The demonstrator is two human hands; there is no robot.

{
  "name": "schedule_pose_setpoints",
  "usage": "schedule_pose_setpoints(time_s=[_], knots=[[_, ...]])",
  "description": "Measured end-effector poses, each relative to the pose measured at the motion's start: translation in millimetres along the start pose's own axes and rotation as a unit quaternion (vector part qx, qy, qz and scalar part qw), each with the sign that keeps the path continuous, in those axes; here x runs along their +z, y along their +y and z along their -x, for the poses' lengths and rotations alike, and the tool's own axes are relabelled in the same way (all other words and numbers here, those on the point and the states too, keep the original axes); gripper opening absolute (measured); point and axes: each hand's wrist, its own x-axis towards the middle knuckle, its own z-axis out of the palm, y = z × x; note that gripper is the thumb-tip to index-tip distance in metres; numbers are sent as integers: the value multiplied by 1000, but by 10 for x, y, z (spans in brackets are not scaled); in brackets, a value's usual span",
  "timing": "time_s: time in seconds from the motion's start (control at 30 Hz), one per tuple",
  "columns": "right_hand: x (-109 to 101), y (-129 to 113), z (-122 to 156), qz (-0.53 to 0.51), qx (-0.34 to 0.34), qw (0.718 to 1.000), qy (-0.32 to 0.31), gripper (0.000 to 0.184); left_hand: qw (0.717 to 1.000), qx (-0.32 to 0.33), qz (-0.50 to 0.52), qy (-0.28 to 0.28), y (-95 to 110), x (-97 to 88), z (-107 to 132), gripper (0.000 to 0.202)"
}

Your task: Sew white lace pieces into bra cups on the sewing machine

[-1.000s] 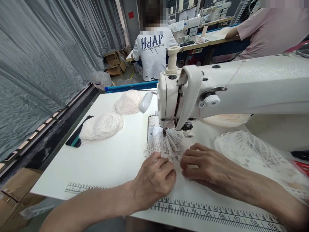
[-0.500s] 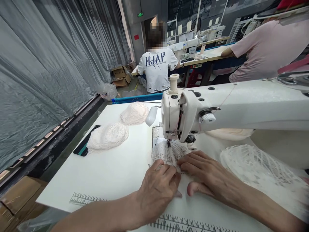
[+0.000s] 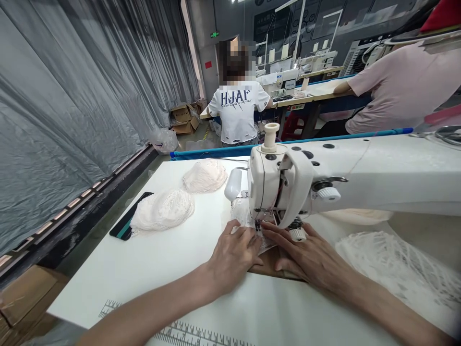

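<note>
A piece of white lace (image 3: 242, 211) lies under the needle of a white sewing machine (image 3: 264, 185), its near part hidden by my hands. My left hand (image 3: 235, 254) is closed on the lace's near edge, fingers bent, just left of the presser foot. From the right, my right hand (image 3: 306, 252) reaches under the machine head with fingers stretched flat over the lace beside the foot. A flat brown surface (image 3: 272, 264) shows between the two hands. More white lace (image 3: 392, 264) lies gathered to the right of my right hand.
Two white lace piles (image 3: 162, 211) (image 3: 205, 175) sit on the left of the white table (image 3: 173, 262), the nearer on a dark item (image 3: 120, 230). Ruler markings (image 3: 194, 332) run along the front. A co-worker in a white shirt (image 3: 239, 113) and another in pink (image 3: 399, 86) sit beyond.
Both hands have moved forward, closer to the needle, and the lace has advanced beneath the machine head. The brown surface between my hands now shows. The view has shifted slightly.
</note>
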Motion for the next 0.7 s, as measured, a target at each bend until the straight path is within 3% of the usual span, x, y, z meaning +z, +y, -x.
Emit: schedule_pose_setpoints(time_s=[0.2,0.3,0.47,0.7], knots=[[13,-39,68,20,-7,999,25,53,1000,-12,-5,-8,50,-15,21,27],[-62,-163,86,-21,-30,999,35,46,1000,-2,-18,15,94,-27,61,19],[-168,-330,78,-84,-3,995,54,42,998,31,-20,55,129,-71,84,11],[-163,-325,63,-86,3,995,53,43,998,24,-23,44,135,-73,77,13]])
